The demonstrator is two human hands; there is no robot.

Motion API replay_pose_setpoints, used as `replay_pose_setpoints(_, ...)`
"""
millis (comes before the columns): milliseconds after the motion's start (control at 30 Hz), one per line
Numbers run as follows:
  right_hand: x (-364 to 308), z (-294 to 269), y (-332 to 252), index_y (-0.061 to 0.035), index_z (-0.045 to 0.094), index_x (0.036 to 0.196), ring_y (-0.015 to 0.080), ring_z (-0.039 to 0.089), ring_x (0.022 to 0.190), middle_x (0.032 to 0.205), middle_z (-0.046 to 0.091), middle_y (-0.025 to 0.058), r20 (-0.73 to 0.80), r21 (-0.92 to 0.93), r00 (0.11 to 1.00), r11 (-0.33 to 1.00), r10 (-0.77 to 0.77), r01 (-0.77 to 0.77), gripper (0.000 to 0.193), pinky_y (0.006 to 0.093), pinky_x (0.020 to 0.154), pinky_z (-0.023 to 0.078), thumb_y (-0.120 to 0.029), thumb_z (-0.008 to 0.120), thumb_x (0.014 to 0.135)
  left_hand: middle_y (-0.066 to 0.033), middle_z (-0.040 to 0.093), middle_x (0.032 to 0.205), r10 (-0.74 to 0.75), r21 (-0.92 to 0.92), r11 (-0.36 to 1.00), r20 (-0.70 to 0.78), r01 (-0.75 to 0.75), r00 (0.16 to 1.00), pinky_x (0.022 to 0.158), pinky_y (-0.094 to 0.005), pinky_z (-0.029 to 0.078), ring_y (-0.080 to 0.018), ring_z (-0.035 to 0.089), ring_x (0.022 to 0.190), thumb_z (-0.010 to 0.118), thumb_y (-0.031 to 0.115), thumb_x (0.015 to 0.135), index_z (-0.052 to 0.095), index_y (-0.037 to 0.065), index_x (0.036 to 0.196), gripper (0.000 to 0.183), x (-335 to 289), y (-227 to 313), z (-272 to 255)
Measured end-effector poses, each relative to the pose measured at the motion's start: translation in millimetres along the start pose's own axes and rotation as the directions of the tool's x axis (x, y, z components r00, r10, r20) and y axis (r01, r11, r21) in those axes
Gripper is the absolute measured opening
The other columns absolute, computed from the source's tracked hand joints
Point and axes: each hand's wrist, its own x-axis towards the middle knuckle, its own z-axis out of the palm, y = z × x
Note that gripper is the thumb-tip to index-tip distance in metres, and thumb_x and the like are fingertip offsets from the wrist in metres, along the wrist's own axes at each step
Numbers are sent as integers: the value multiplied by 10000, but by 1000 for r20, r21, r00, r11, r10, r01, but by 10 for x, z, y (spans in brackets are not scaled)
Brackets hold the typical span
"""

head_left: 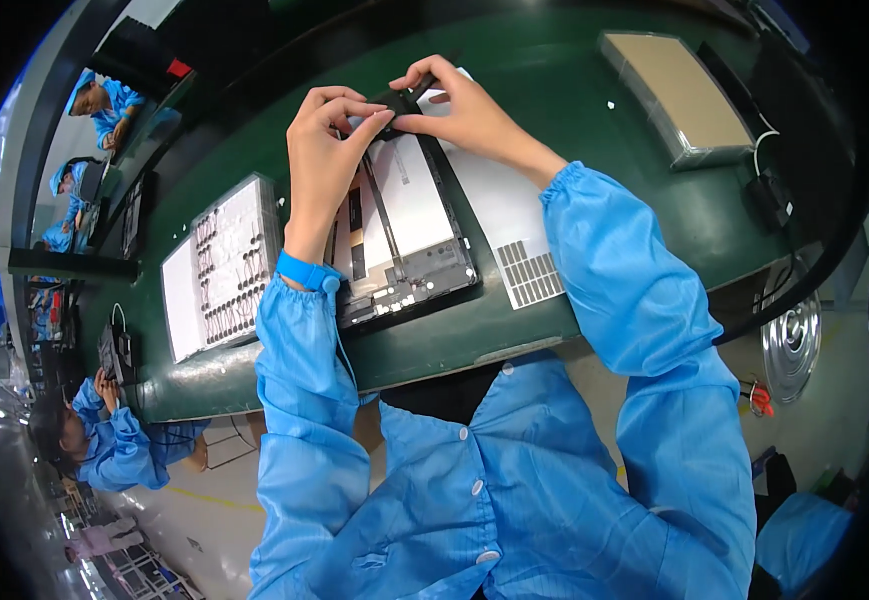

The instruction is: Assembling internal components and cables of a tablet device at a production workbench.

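An opened tablet (416,205) lies on the bench in front of me, its inside facing up, with a pale panel, a dark strip and a board along the near end. At its far end my left hand (326,150) is closed in a pinch, thumb and forefinger together over a dark area. Opposite it, my right hand (462,112) is closed too, with bent fingers and thumb against the same dark far end. My fingers hide what they pinch, if anything. Around my left wrist sits a blue strap (306,271) with a cord.
Left of the tablet stands a clear tray (182,300) with rows of small black wired parts. A white sheet with grey labels (528,274) lies to the right. Farther right is a tan-topped tray (676,95). People in blue work at the left; the green bench (404,368) ends nearby.
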Motion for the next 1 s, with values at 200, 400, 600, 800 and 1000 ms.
replay_pose_setpoints(200,-44,173,101,-70,541,1116,210,645,1047,1154,665,45,-138,110,989,993,61,-46,327,347,878,539,-134,736,861,-51,641,996,-84,-56,994,108,91,991,582,-239,438,-92,515,649,814,145,764,779,52,884,155,7,-113,58)
replay_pose_setpoints(400,-50,171,117,-60,520,1154,225,624,1096,1221,626,70,-90,191,991,979,97,-78,347,369,923,530,-132,720,880,-60,665,998,-71,53,997,144,64,987,609,-266,464,-115,542,665,813,178,762,775,45,877,180,-22,-135,89)
replay_pose_setpoints(600,-43,145,192,-66,461,1254,276,520,1254,1351,528,89,15,313,994,943,109,-108,461,397,1021,470,-151,723,884,-63,668,1001,-30,58,998,135,22,990,633,-273,479,-136,557,683,801,202,773,776,54,883,186,-29,-85,41)
replay_pose_setpoints(800,59,36,-1,-75,454,1274,260,507,1295,1407,516,105,144,159,955,947,258,-280,457,356,998,485,-175,707,907,-69,668,999,-17,142,990,104,3,994,673,-305,504,-171,593,743,788,203,786,773,53,883,179,-55,-94,-19)
replay_pose_setpoints(1000,172,-2,-10,-125,487,1287,262,585,1212,1378,535,112,176,-133,963,974,204,-182,465,357,876,560,-222,719,897,-68,666,988,-33,96,995,147,19,989,690,-298,506,-175,617,772,788,184,785,766,44,893,178,-73,-146,-28)
